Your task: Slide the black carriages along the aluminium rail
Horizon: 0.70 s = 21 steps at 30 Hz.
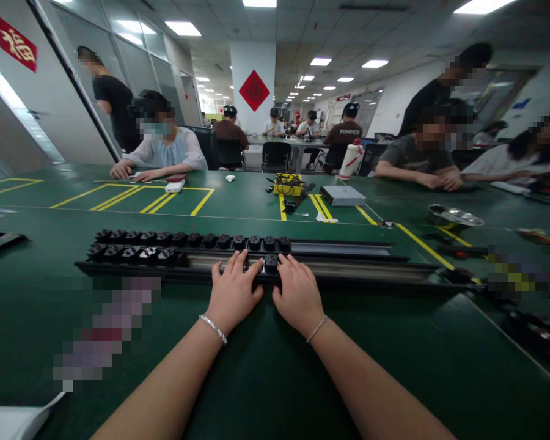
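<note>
A small black socket block (271,263) sits in the front black track rail (357,269), held between the fingertips of both hands. My left hand (234,284) has its fingers over the rail, the index fingertip at the block's left side. On the other side, fingers of my right hand (299,286) touch the block's right edge. Both thumbs are low at the rail's front edge. Several similar blocks (131,253) fill the left end of this rail. Behind it, a second rail (339,247) carries a longer row of blocks (224,242).
Yellow tape lines (201,201) mark the green table (165,366). Farther back are a yellow holder with cables (288,183), a grey box (343,195), a white bottle (351,160) and a metal bowl (456,215). Several people sit around the table.
</note>
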Each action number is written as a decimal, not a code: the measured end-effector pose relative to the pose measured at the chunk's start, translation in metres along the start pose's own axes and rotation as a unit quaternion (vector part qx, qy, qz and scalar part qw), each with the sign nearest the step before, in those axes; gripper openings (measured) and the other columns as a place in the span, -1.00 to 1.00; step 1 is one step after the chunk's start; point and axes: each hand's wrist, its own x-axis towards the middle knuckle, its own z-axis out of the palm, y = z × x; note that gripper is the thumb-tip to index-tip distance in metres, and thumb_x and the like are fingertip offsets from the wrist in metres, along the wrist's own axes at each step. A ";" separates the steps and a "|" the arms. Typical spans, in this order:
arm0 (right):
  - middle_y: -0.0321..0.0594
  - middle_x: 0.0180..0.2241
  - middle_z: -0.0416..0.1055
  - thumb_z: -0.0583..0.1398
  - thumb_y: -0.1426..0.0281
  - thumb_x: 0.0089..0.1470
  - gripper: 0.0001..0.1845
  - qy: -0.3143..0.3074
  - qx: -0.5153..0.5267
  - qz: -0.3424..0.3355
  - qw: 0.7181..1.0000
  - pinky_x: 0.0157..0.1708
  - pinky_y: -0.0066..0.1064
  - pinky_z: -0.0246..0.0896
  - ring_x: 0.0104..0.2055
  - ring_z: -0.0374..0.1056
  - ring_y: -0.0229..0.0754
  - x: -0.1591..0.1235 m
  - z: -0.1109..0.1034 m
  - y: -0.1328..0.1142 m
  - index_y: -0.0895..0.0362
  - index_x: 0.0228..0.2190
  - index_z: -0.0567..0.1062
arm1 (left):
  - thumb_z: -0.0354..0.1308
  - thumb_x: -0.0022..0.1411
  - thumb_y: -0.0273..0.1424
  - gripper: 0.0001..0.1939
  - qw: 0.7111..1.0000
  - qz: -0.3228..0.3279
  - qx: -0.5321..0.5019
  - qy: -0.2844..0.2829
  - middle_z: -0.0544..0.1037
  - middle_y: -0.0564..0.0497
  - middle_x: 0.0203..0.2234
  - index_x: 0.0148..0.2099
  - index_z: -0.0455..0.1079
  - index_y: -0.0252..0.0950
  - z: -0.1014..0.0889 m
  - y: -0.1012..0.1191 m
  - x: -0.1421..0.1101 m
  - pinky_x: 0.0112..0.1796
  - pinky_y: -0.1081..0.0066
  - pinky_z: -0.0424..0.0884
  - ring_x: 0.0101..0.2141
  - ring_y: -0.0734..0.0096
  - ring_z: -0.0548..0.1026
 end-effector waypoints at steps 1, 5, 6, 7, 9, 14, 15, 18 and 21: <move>-0.08 0.10 0.20 0.07 0.46 -0.06 -0.62 0.001 0.000 -0.001 1.000 0.11 -0.21 -0.17 0.18 -0.01 -0.07 0.000 0.000 0.000 0.20 -0.12 0.33 | 0.03 0.07 -0.25 -0.48 1.000 -0.001 0.002 0.000 0.16 -0.09 0.17 0.12 0.18 -0.03 0.000 0.000 0.000 0.03 0.00 -0.01 0.15 0.11 0.08; -0.08 0.11 0.18 0.08 0.44 -0.07 -0.61 -0.002 -0.007 0.001 1.000 0.11 -0.22 -0.15 0.18 -0.02 -0.07 -0.001 0.000 0.001 0.21 -0.13 0.34 | 0.05 0.05 -0.24 -0.47 1.000 -0.005 0.004 0.000 0.16 -0.07 0.17 0.12 0.17 -0.01 0.001 0.000 0.000 0.03 0.01 -0.01 0.16 0.10 0.08; -0.08 0.11 0.18 0.08 0.45 -0.07 -0.62 -0.005 -0.011 0.004 1.000 0.11 -0.23 -0.14 0.18 -0.02 -0.07 -0.001 0.000 0.002 0.21 -0.13 0.34 | 0.06 0.05 -0.23 -0.46 1.000 -0.005 0.004 0.001 0.16 -0.07 0.17 0.12 0.17 -0.01 0.001 0.001 0.000 0.03 0.02 -0.01 0.16 0.11 0.07; -0.07 0.12 0.17 0.07 0.45 -0.07 -0.62 -0.005 -0.014 0.007 1.000 0.11 -0.22 -0.15 0.19 -0.03 -0.07 -0.002 0.000 0.002 0.21 -0.13 0.34 | 0.06 0.05 -0.23 -0.46 1.000 -0.005 0.003 0.002 0.16 -0.07 0.17 0.12 0.17 0.00 0.001 0.001 0.001 0.04 0.02 -0.01 0.16 0.11 0.07; -0.08 0.12 0.17 0.07 0.45 -0.07 -0.62 -0.007 -0.023 0.006 1.000 0.14 -0.15 -0.24 0.19 -0.03 -0.06 -0.002 -0.001 0.002 0.19 -0.13 0.34 | 0.06 0.05 -0.22 -0.46 1.000 -0.002 0.001 0.005 0.16 -0.08 0.17 0.12 0.16 0.01 0.002 0.001 0.001 0.04 0.00 -0.02 0.16 0.13 0.07; -0.06 0.12 0.17 0.07 0.44 -0.07 -0.64 -0.011 -0.040 0.014 0.999 0.16 -0.01 -0.39 0.21 -0.07 -0.02 -0.001 -0.001 0.002 0.17 -0.15 0.35 | 0.06 0.05 -0.21 -0.46 1.000 -0.004 -0.004 0.002 0.15 -0.09 0.17 0.13 0.15 0.02 0.002 0.001 0.001 0.04 -0.01 -0.04 0.16 0.13 0.06; -0.05 0.11 0.17 0.07 0.44 -0.07 -0.64 -0.012 -0.042 0.014 0.999 0.16 -0.02 -0.38 0.21 -0.06 -0.02 -0.001 -0.001 0.002 0.17 -0.16 0.35 | 0.06 0.05 -0.21 -0.46 1.000 -0.005 -0.005 0.001 0.15 -0.09 0.17 0.13 0.15 0.02 0.002 0.001 0.001 0.04 -0.01 -0.04 0.16 0.13 0.06; -0.07 0.11 0.18 0.06 0.45 -0.07 -0.64 -0.012 -0.046 0.011 0.999 0.15 -0.02 -0.34 0.19 -0.03 -0.03 0.000 -0.002 0.003 0.16 -0.16 0.35 | 0.05 0.05 -0.19 -0.45 1.000 -0.008 -0.008 -0.003 0.15 -0.08 0.17 0.13 0.15 0.04 0.002 0.001 0.002 0.03 -0.02 -0.03 0.16 0.12 0.06; -0.08 0.10 0.20 0.06 0.45 -0.07 -0.65 -0.012 -0.050 0.008 0.999 0.14 -0.01 -0.31 0.18 -0.01 -0.01 0.000 -0.003 0.004 0.15 -0.16 0.35 | 0.04 0.05 -0.17 -0.46 1.000 -0.008 -0.012 -0.004 0.16 -0.07 0.17 0.12 0.15 0.05 0.003 0.000 0.002 0.03 -0.03 -0.02 0.16 0.12 0.06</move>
